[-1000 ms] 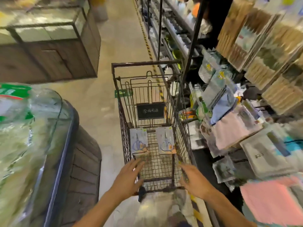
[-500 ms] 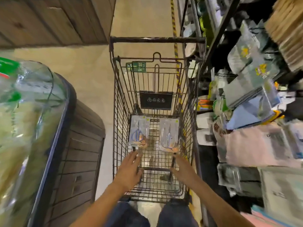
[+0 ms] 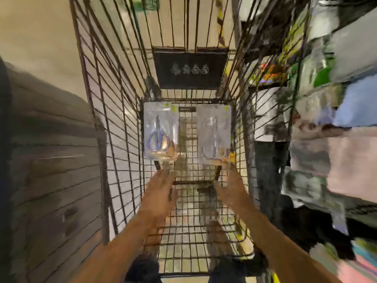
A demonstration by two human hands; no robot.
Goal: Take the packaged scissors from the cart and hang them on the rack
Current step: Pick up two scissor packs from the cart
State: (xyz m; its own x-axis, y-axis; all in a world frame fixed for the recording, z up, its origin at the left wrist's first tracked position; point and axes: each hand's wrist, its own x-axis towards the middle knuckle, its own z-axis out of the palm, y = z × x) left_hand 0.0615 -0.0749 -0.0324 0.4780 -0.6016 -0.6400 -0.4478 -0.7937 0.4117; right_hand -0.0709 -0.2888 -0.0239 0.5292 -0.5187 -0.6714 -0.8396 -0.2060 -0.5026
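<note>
Two clear packs of scissors lie flat side by side on the floor of the wire cart [image 3: 114, 123]. The left pack [image 3: 160, 130] shows blue-handled scissors; the right pack [image 3: 214, 131] is paler and blurred. Both my arms reach down inside the cart. My left hand [image 3: 161, 190] hovers with its fingers stretched out, just short of the left pack's near edge. My right hand [image 3: 230, 184] has its fingertips at the near edge of the right pack; blur hides whether they touch or hold it.
A black sign [image 3: 189, 70] hangs on the cart's far wall. Store racks with hanging packaged goods [image 3: 330, 99] crowd the right side. A dark wooden counter [image 3: 51, 170] stands close on the left. Beige floor shows beyond the cart.
I have leaned in, so the cart fills the view. Both hands have gone deeper into the cart, toward the near edges of the two packs.
</note>
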